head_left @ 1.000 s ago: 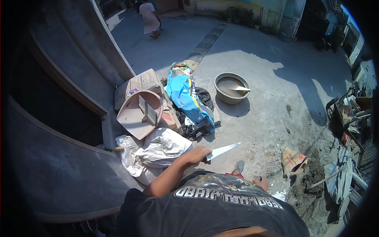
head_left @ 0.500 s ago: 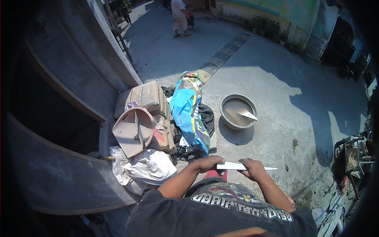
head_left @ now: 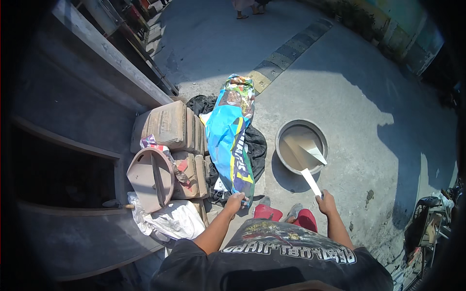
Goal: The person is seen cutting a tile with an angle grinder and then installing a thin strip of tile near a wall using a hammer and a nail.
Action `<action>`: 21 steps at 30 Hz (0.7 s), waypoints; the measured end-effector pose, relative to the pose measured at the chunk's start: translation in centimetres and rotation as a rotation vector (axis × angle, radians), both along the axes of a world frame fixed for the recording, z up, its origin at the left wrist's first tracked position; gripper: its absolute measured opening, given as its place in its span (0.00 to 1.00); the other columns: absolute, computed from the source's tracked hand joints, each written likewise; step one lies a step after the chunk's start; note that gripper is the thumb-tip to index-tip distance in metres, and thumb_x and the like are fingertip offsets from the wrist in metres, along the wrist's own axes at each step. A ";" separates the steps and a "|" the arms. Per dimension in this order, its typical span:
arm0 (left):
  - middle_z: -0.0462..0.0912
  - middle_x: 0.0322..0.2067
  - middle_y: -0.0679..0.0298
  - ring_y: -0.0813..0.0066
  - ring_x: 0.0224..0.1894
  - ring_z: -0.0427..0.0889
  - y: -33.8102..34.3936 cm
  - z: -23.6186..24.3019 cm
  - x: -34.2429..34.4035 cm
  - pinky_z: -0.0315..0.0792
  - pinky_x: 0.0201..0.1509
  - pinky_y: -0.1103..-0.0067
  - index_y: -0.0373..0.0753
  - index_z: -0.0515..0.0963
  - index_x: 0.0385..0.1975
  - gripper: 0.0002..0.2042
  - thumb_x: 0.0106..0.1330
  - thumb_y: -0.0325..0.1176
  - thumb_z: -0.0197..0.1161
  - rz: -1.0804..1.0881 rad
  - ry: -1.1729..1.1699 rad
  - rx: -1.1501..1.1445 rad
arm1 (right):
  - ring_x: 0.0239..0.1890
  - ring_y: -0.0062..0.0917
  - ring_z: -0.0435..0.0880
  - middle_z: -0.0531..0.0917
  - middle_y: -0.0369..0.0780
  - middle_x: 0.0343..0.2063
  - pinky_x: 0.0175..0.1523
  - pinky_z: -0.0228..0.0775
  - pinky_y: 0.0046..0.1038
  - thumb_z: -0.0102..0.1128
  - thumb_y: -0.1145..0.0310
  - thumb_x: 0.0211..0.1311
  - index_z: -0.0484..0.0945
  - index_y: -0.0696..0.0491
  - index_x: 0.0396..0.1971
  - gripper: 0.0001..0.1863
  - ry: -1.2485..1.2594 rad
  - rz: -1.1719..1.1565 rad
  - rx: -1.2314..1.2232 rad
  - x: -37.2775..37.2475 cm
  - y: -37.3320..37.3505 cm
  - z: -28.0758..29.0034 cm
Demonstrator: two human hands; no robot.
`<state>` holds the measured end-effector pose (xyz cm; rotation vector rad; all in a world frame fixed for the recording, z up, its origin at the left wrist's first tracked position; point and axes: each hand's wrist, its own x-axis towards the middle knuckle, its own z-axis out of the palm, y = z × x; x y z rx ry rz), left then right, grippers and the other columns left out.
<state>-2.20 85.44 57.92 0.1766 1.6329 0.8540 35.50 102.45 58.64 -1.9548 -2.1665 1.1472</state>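
In my right hand (head_left: 326,201) I grip one end of a long flat white strip (head_left: 310,182). Its far end reaches the near rim of a round grey tub (head_left: 281,150). Murky brown liquid (head_left: 297,148) fills part of the tub, and a pale wedge-shaped piece (head_left: 313,152) slants out of it at the right. My left hand (head_left: 235,202) holds nothing that I can see, its fingers loosely curled and apart. It hovers by the lower end of a crumpled blue printed plastic sheet (head_left: 223,138); whether it touches the sheet, I cannot tell.
Stacked brown paper sacks (head_left: 167,123) stand left of the sheet. A scoop-shaped tan container (head_left: 141,177) with a dark stick across it leans there, above a white sack (head_left: 179,218). A wall opening (head_left: 63,169) lies at far left. Clutter (head_left: 429,218) stands at right; people's legs (head_left: 245,7) show far off.
My left hand has let go of the white strip and moved left. My right hand has swung the strip's free end forward to the tub. The view has tilted downward.
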 end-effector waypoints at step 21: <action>0.70 0.51 0.51 0.60 0.52 0.73 -3.6 -17.2 33.2 0.69 0.56 0.67 0.31 0.65 0.56 0.18 0.67 0.29 0.50 0.299 0.270 -0.797 | 0.49 0.48 0.80 0.79 0.52 0.47 0.54 0.73 0.46 0.44 0.63 0.69 0.66 0.55 0.52 0.16 -0.360 0.330 -0.015 -9.1 33.0 -67.5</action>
